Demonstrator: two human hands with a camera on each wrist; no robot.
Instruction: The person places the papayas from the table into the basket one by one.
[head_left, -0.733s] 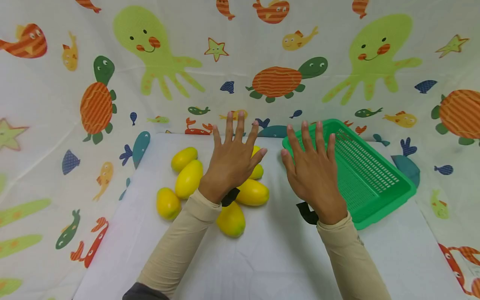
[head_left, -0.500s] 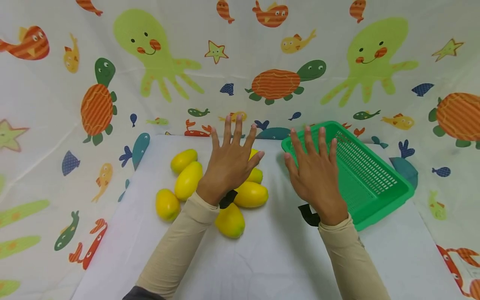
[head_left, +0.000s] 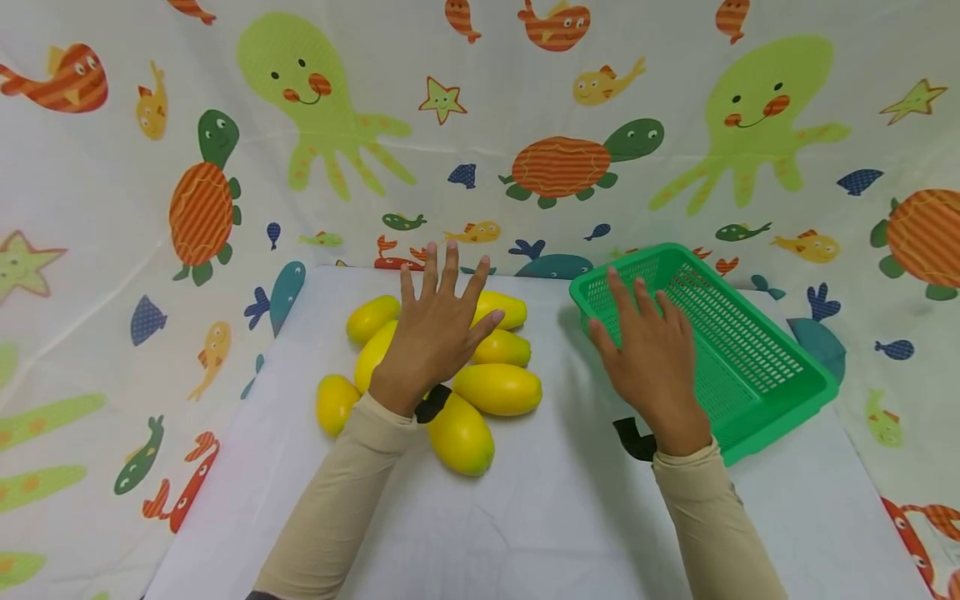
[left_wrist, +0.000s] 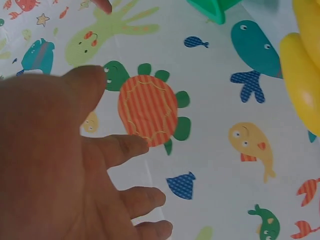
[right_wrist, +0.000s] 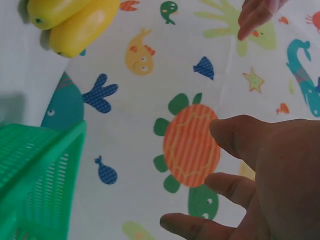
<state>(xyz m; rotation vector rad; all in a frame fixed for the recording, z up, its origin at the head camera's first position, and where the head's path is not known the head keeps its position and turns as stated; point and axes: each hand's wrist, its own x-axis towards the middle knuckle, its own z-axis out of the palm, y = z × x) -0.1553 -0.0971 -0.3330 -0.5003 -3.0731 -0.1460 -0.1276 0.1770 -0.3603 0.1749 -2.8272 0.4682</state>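
Note:
Several yellow mangoes lie on the white table, among them a front mango [head_left: 462, 437] and a far-left mango [head_left: 372, 319]. My left hand [head_left: 435, 333] hovers over this group with fingers spread, holding nothing. To the right, my right hand [head_left: 656, 358] is held above the left side of a green plastic basket [head_left: 780, 427], fingers extended and nothing in them. In the left wrist view, mangoes [left_wrist: 302, 75] show at the right edge, beyond the left palm [left_wrist: 50, 170]. The right wrist view has the basket [right_wrist: 55, 165] at lower left of the right hand [right_wrist: 280, 175].
A white cloth printed with sea animals [head_left: 558, 167] hangs behind and at both sides of the table [head_left: 525, 533]. The basket's slotted walls stand up from the table at the right. Dark straps [head_left: 636, 440] circle both wrists.
My left hand has shifted left and slightly nearer, uncovering more mangoes on its right. My right hand has moved right and slightly nearer, farther over the basket, its fingers less spread.

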